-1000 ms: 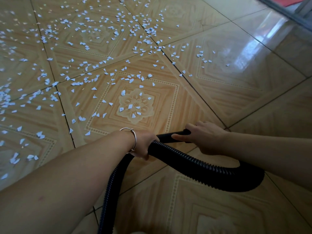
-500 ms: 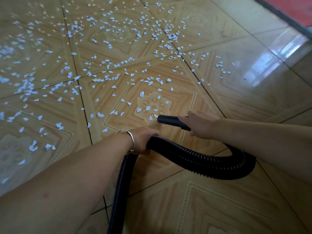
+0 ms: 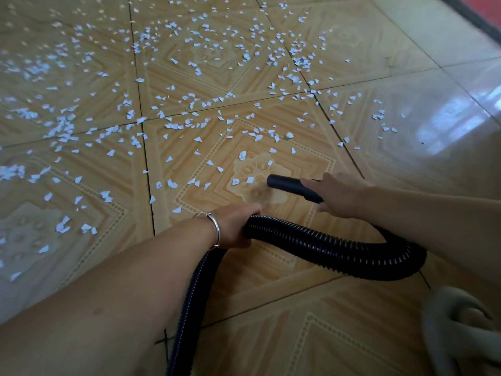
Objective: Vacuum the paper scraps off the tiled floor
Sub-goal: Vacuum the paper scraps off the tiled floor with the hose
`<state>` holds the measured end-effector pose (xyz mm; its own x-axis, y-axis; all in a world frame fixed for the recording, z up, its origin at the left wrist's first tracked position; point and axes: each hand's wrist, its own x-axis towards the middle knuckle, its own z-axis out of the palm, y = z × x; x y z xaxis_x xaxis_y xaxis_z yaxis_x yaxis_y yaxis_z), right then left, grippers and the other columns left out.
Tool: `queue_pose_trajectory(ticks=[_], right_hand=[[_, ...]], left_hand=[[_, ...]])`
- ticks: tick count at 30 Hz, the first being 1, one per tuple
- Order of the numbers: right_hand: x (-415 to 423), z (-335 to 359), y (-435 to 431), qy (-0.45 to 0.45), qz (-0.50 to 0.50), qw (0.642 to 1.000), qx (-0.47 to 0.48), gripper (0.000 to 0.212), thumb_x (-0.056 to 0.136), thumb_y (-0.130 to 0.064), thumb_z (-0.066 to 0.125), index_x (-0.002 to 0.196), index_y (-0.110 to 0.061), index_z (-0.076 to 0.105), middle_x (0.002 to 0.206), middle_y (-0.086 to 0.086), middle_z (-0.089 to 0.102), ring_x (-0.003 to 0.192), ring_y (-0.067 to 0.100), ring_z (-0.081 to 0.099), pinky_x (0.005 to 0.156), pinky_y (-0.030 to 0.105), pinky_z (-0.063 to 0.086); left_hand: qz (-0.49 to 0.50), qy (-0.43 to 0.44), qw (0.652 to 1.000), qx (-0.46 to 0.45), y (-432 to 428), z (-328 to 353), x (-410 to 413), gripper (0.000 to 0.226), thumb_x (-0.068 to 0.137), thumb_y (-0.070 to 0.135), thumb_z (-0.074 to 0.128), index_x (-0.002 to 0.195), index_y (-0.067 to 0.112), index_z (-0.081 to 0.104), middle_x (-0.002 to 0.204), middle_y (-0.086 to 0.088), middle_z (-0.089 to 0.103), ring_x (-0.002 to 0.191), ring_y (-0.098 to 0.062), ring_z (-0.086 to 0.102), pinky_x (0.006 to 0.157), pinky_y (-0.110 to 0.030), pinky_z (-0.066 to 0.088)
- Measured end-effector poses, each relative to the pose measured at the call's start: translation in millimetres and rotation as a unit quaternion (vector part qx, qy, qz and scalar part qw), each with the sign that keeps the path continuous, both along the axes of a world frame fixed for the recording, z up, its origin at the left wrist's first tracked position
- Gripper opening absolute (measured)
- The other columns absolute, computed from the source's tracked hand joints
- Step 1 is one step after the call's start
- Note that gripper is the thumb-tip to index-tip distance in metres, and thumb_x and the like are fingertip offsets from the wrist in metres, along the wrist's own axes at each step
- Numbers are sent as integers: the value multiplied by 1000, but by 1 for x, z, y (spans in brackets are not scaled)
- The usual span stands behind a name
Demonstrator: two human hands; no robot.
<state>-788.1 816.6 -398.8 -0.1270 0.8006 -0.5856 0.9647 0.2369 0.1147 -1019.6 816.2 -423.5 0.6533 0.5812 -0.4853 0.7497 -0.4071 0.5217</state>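
Observation:
Many small white paper scraps [image 3: 189,123] lie scattered over the patterned beige tiled floor [image 3: 311,308], thickest at the left and the far middle. My right hand [image 3: 339,196] grips the smooth black nozzle [image 3: 287,185] of the vacuum, whose open end points left at a few scraps on the tile's flower motif [image 3: 260,175]. My left hand [image 3: 233,226], with a metal bangle at the wrist, grips the ribbed black hose [image 3: 325,248]. The hose loops right behind my right arm, then runs down under my left forearm.
A pale cloth-like thing [image 3: 466,329] shows at the bottom right corner. A dark strip with red floor beyond it [image 3: 477,20] crosses the top right. The glossy tiles [image 3: 447,123] at the right carry only a few scraps.
My right hand has pushed the nozzle forward and left onto the flower motif among the scraps. My left hand followed with the hose. The view shifted, bringing the scraps closer.

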Motion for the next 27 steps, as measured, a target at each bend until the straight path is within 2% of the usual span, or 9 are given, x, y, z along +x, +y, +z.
queue_pose_trajectory(ticks=[3,6,10,14,16,18,21,23,27], right_hand=[[-1,-8,11,25,70,997,6,68,96,-33,54,150,-27,14,120,13,50,103,30,55,84,39,49],[19,-4,33,23,109,993,39,66,96,-34,54,150,-27,15,118,12,51,105,28,54,77,34,47],[36,-6,41,16,155,987,32,66,98,-37,49,151,-24,11,124,12,49,102,26,54,64,29,38],[56,-20,58,62,148,987,31,68,98,-35,49,152,-25,8,126,13,47,105,28,55,70,30,43],[64,-23,64,73,159,984,28,68,98,-35,49,151,-26,8,125,13,47,103,28,56,68,31,44],[62,-25,65,88,191,977,23,65,97,-33,50,149,-27,11,122,12,49,98,28,57,66,32,47],[49,-33,70,122,223,967,4,63,96,-21,51,147,-28,13,118,13,47,94,30,57,75,39,53],[38,-35,77,139,220,965,9,65,95,-17,52,147,-28,13,118,14,47,96,31,57,73,39,52],[31,-34,79,140,188,972,22,68,96,-16,52,149,-25,10,115,13,49,90,28,56,53,32,41]], left_hand=[[7,22,1000,6,4,2,8,34,76,8,65,87,26,38,82,6,50,77,-15,49,66,-24,34],[60,45,997,28,11,3,19,30,78,9,62,89,24,38,86,-2,57,78,-20,54,65,-28,38],[114,51,990,61,15,7,37,32,82,7,57,103,22,39,79,8,47,72,-16,48,54,-23,31],[165,73,979,95,21,5,61,38,83,3,53,115,15,38,90,4,45,73,-16,45,56,-21,29],[197,77,974,83,21,4,75,32,85,5,51,113,15,40,94,-1,49,78,-17,48,60,-19,31],[222,80,969,78,17,5,87,23,88,7,49,109,16,44,102,-5,54,88,-19,51,72,-23,37],[237,79,964,93,12,9,96,20,88,4,50,104,15,48,105,-3,53,95,-17,50,82,-26,38],[235,96,961,106,15,18,92,22,88,2,51,104,16,50,105,1,51,95,-14,47,80,-20,34],[267,74,956,92,27,23,85,13,92,6,46,98,17,52,94,8,46,88,-10,42,70,-18,29]])
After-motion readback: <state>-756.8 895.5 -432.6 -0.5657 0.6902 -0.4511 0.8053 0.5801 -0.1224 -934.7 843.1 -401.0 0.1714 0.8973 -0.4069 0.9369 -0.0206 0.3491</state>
